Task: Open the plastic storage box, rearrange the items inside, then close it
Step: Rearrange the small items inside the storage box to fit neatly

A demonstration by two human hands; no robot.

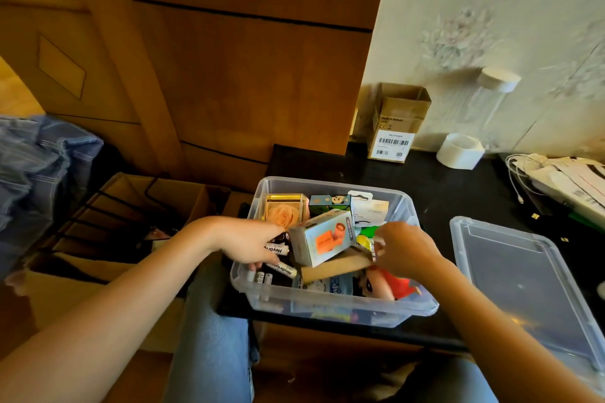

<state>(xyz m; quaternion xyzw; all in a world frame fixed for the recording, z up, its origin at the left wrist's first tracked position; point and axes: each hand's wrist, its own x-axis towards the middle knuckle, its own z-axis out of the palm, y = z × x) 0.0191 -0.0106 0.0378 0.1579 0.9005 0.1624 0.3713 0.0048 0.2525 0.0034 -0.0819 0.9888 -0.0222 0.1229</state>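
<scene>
While both hands dip inside the box, grips stay unclear (fingers hidden).

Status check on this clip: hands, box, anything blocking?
Left hand holding batteries inside the storage box. Right hand pinching something small, unclear what. Lid off, lying right of box. Tilted carton sits atop the clutter.
</scene>
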